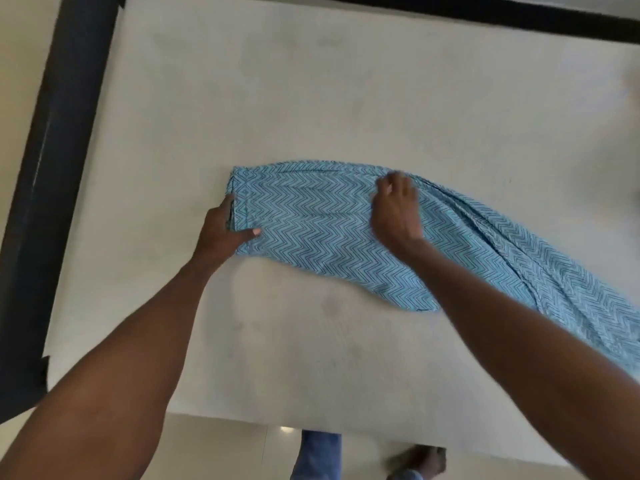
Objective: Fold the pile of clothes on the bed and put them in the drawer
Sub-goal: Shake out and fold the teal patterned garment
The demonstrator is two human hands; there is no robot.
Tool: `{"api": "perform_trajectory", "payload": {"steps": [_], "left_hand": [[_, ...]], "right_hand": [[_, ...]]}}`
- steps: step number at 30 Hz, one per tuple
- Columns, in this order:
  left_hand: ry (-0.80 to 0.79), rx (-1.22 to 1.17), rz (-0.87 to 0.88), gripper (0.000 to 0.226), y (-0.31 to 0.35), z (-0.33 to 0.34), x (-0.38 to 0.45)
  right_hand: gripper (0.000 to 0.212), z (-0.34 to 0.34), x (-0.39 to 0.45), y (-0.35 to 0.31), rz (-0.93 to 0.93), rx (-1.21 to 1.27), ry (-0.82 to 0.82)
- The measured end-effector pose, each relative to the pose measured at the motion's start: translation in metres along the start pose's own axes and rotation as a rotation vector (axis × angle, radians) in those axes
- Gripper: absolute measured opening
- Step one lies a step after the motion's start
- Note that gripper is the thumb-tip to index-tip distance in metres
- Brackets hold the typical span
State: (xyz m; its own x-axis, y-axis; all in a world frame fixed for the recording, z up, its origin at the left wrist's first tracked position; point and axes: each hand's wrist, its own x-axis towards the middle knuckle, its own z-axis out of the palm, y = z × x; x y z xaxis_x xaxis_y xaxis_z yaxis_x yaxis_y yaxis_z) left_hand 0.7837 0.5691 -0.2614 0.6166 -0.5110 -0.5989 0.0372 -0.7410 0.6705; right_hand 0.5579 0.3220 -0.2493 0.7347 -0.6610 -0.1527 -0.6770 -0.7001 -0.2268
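Right at the garment's left end, the left hand (pixel 225 233) pinches the hemmed edge of the blue zigzag-patterned cloth (pixel 311 220): its grip is closed on the fabric, thumb lying on top of the cloth and the fingers tucked under the folded edge. The right hand (pixel 396 209) rests on top of the cloth near its upper edge, seen from the back; its fingers bend down onto the fabric, but motion blur hides whether this grip is pinching a fold or only pressing, so that cannot be told.

Between the two hands the cloth lies flat in a folded band. Past the right hand it runs on toward the right in long creases and reaches the lower right border of the view.

The cloth lies on the bed (pixel 277 98), on a pale, plain sheet. A dark bed frame (pixel 52 168) borders the mattress on the left and along the far side. Below the near edge of the bed, a pale tiled floor (pixel 225 445) shows, with a blue trouser leg (pixel 318 452) and a foot (pixel 419 462).
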Motion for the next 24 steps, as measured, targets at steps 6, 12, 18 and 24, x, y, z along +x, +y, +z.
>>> {"api": "perform_trajectory", "payload": {"steps": [6,12,18,24], "left_hand": [[0.208,0.071,-0.055,0.071,-0.018,0.01,-0.018],[0.443,0.128,-0.191,0.064,-0.021,0.017,-0.035],[0.427,0.8,0.284,0.061,0.019,0.105,-0.064],[-0.107,1.011,0.395,0.062,0.044,0.233,-0.08]], "right_hand": [[0.057,0.056,-0.087,-0.025,-0.022,0.092,-0.281],[0.048,0.047,-0.122,-0.011,0.13,0.116,-0.238],[0.05,0.045,-0.146,0.02,0.25,0.134,-0.228],[0.051,0.034,-0.167,0.092,0.169,0.172,-0.235]]}}
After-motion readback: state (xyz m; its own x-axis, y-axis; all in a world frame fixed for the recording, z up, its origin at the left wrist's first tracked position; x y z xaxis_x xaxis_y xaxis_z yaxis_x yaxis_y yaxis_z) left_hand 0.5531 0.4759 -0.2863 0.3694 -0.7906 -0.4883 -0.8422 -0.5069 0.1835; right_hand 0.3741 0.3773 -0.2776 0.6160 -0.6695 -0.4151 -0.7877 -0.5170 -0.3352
